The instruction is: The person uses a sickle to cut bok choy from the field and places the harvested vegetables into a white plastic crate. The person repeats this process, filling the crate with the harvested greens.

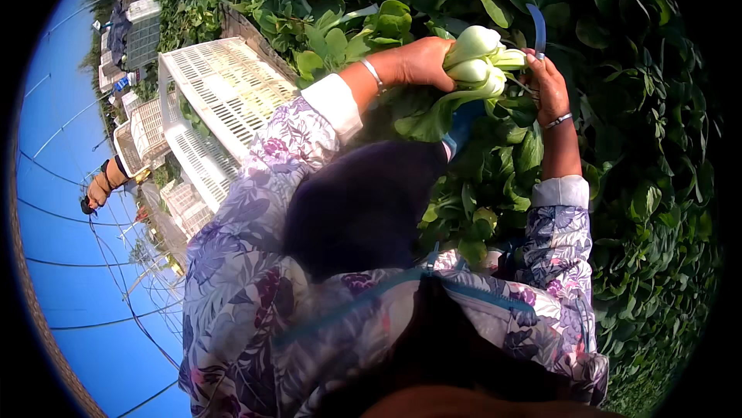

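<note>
My left hand (426,63) grips several heads of pak choi (476,73), with their pale, plump bases turned towards my right hand. One broad green outer leaf (430,119) droops below the bunch. In my right hand (549,92) is a small knife (538,31), its curved blade pointing up and away from the vegetables. The fingers of that hand are close by the cut ends and loose stalks; whether they pinch a stalk is hard to tell. Most of the knife's handle is hidden in my palm.
Leafy green plants (637,87) grow densely ahead and to the right. A white slatted plastic crate (232,85) stands at my left, some leaves inside. Further left are more crates (145,128) and another person (104,183). My dark-trousered leg (365,203) is below my arms.
</note>
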### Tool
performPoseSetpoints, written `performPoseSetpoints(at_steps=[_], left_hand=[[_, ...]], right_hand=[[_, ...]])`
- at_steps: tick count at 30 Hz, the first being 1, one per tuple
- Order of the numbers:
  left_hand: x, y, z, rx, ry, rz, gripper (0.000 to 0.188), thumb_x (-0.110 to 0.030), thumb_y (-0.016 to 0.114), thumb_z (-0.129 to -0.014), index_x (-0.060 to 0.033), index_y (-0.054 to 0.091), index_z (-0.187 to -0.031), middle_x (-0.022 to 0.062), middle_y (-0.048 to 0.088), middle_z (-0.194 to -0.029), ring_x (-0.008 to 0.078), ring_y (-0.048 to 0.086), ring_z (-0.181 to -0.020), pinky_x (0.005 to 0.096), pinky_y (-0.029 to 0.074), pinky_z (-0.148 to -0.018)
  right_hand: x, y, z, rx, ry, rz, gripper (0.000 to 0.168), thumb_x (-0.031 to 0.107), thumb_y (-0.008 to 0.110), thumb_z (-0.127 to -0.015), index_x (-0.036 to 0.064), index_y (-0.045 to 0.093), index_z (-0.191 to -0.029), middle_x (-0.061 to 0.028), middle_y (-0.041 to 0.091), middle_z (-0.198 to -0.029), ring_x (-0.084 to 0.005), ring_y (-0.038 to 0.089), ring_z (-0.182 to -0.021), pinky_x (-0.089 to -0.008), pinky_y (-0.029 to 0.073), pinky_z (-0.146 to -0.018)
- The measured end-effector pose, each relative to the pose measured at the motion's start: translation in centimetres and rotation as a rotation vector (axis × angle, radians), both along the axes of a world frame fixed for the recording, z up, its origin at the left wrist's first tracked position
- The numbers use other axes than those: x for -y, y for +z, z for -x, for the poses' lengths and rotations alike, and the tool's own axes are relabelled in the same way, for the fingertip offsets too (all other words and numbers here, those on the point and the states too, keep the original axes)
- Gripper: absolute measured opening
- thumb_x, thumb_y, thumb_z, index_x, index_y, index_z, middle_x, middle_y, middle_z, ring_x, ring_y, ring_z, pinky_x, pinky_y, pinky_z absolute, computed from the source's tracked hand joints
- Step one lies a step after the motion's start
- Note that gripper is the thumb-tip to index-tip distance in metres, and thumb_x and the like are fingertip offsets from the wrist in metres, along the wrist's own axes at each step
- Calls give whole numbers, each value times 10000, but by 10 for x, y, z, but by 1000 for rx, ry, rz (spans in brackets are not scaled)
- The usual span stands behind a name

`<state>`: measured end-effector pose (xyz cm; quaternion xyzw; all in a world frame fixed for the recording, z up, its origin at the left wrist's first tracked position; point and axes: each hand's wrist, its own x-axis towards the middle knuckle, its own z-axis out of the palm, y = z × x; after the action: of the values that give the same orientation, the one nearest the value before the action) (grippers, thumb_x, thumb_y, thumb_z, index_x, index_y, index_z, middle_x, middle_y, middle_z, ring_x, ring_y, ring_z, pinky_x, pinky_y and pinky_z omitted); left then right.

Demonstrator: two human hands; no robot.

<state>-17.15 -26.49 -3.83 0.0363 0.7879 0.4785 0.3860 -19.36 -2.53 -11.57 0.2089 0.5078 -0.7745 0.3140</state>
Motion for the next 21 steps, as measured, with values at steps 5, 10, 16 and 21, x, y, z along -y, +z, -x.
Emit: performPoseSetpoints(at_steps=[5,10,16,21], left_hand=[[-6,5,12,-29,-69,-48,559,-144,702,-556,-8,525,-1068,114,630,-936,176,582,-835,280,442,-781],[-7,25,-3,-123,122,-351,624,-133,717,-551,-25,499,-1126,90,617,-988,175,567,-908,266,424,-853],[-21,86,17,-497,60,-300,609,-194,698,-567,-48,506,-1126,126,608,-1001,229,588,-920,291,454,-839],[-34,124,1,-750,108,-572,587,-114,705,-619,-59,482,-1159,99,610,-1013,203,589,-947,286,453,-859]], right_hand=[[-26,0,3,-4,85,3,216,228,579,-855,86,563,-1017,29,554,-702,-45,426,-458,-163,292,-386],[-35,60,20,-409,-19,-361,222,213,624,-827,81,566,-996,15,570,-704,-39,454,-488,-166,301,-413],[-56,147,22,-682,161,-817,281,131,628,-793,69,540,-1052,33,538,-727,-25,405,-475,-164,288,-404],[-32,198,-2,-523,106,-303,339,26,550,-796,48,487,-1129,3,537,-738,-24,378,-434,-156,274,-354]])
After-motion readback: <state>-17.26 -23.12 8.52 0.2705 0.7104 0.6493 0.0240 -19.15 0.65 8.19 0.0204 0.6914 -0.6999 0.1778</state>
